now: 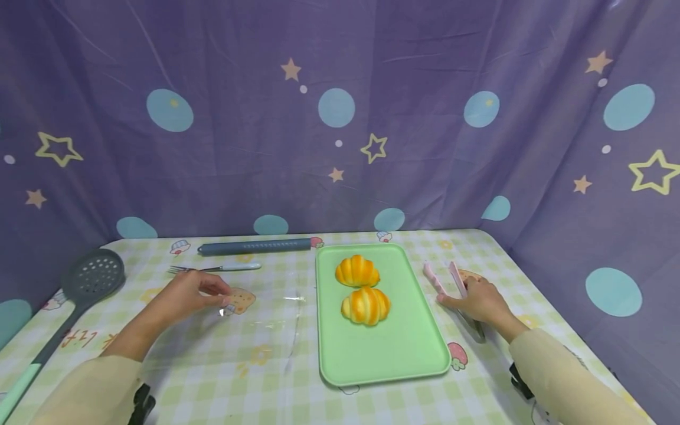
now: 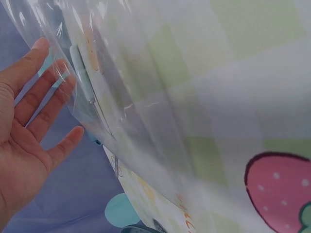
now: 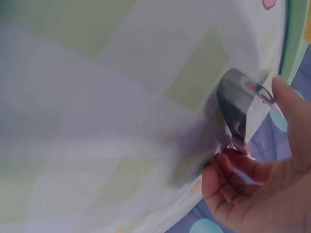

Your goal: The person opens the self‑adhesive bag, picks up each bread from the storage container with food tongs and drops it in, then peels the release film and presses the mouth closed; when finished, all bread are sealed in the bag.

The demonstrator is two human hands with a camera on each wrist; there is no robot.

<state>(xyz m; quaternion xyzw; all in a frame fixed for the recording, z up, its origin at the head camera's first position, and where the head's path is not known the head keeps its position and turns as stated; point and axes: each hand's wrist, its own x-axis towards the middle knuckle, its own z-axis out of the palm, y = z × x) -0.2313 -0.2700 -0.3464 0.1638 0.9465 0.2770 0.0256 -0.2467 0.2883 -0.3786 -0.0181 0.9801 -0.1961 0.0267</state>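
My left hand [image 1: 193, 295] holds the edge of a clear plastic bag [image 2: 141, 111] between thumb and fingertips. The film spreads rightward over the tablecloth, and some fingertips show through it in the left wrist view. My right hand [image 1: 480, 301] grips small metal tongs [image 3: 235, 102] with pink tips, thumb on one arm and fingers on the other. Their tips point away from me and stand apart, with nothing between them. Between my hands lies a light green tray [image 1: 382, 360] holding two croissants [image 1: 358, 271], one behind the other in the tray's far half.
Left of the tray's far end are a dark blue-grey rod [image 1: 255, 247] and a fork [image 1: 234, 267] with a pale handle. A slotted skimmer [image 1: 95, 274] with a mint handle lies along the left edge. A purple curtain [image 1: 239, 177] hangs behind the checked tablecloth [image 1: 212, 378].
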